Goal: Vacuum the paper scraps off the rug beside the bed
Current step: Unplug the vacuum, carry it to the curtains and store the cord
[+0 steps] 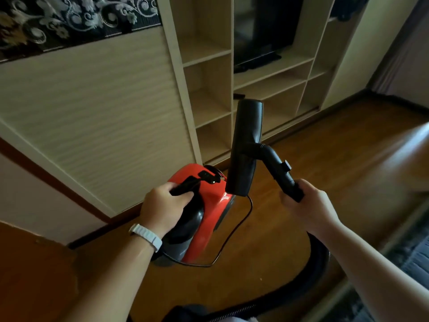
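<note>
A red and black canister vacuum [209, 205] hangs above the wooden floor, carried by its black top handle, which my left hand [162, 205] grips. My right hand [306, 201] grips the black wand tube [282, 173] just below the floor nozzle [246, 147], which points up and away, lifted off the floor. The black ribbed hose [318, 263] loops from under my right forearm down to the bottom of the view. A thin black power cord [232, 238] dangles below the vacuum. At the right edge, a dark rug [415, 259]; no paper scraps are visible.
A beige wardrobe with a sliding door [92, 126] and open shelves [209, 101] stands straight ahead. A dark television [262, 36] sits in one shelf bay. Wooden floor [336, 140] stretches to the right. A light bed edge or frame [348, 275] runs along the lower right.
</note>
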Demonstrator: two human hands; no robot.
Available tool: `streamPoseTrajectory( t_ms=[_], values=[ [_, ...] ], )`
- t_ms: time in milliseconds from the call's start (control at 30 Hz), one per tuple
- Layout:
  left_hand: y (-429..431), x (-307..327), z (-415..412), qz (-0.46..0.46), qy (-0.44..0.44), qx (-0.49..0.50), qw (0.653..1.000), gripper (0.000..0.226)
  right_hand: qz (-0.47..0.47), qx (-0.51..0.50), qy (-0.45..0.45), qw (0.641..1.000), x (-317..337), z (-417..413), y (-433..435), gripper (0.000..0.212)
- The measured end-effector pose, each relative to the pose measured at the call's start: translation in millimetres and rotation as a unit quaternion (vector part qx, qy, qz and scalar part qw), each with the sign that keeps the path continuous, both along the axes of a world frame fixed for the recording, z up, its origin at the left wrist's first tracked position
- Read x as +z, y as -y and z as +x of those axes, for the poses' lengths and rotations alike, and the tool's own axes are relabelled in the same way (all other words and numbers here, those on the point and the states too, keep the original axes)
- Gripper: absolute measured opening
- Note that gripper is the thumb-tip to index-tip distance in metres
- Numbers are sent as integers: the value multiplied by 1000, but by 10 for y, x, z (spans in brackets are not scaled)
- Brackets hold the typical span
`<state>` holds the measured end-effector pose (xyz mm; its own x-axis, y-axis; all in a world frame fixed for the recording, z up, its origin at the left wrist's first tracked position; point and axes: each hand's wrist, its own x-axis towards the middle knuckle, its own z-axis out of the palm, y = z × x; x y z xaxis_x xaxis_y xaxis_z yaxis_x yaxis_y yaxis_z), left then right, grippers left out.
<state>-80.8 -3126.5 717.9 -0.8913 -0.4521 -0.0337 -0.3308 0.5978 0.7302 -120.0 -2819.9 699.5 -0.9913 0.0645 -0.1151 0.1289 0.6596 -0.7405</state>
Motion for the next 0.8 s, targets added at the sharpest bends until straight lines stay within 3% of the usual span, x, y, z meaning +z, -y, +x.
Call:
streamPoseTrajectory(
  t_ms=[200, 467, 800],
  values=[
    [405, -130, -935, 23, -15, -39, 999, 12, -9, -57, -14, 998, -23, -678, 387, 11],
    [905, -270, -2394, 4, -11, -195, 981, 16, 32, -175, -21, 984, -51, -1387, 990, 12],
    [474, -252, -3634, 63, 9, -294, 954, 16, 32, -304, -39, 951, -6, -1747, 799, 11]
  ],
)
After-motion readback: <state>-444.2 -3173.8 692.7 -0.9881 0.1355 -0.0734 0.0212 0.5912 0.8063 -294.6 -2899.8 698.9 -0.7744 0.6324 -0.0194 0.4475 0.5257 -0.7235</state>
